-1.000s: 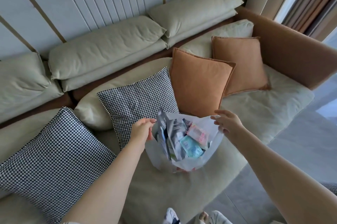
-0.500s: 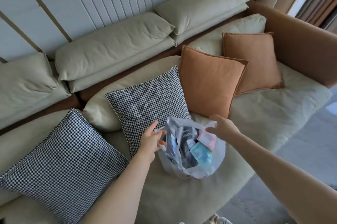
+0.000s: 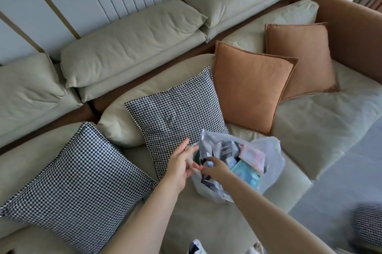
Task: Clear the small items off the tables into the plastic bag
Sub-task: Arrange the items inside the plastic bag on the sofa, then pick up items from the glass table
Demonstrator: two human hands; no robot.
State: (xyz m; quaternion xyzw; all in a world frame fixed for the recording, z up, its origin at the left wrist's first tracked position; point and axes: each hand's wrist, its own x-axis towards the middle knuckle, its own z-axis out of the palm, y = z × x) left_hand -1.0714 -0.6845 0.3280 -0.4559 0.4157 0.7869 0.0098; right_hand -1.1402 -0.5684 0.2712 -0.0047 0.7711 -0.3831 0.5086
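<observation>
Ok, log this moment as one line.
plastic bag: on sofa seat, full of packets | left hand: pinching bag rim | right hand: at bag mouth, grip unclear

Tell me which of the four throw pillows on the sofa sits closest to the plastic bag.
The houndstooth pillow in the middle; its lower corner meets the plastic bag, unlike the other houndstooth one and the two orange pillows.

We're looking into a home living room: a long pale sofa is stretching from nine to three o'clock, houndstooth cushions and orange cushions leaning on it.
</observation>
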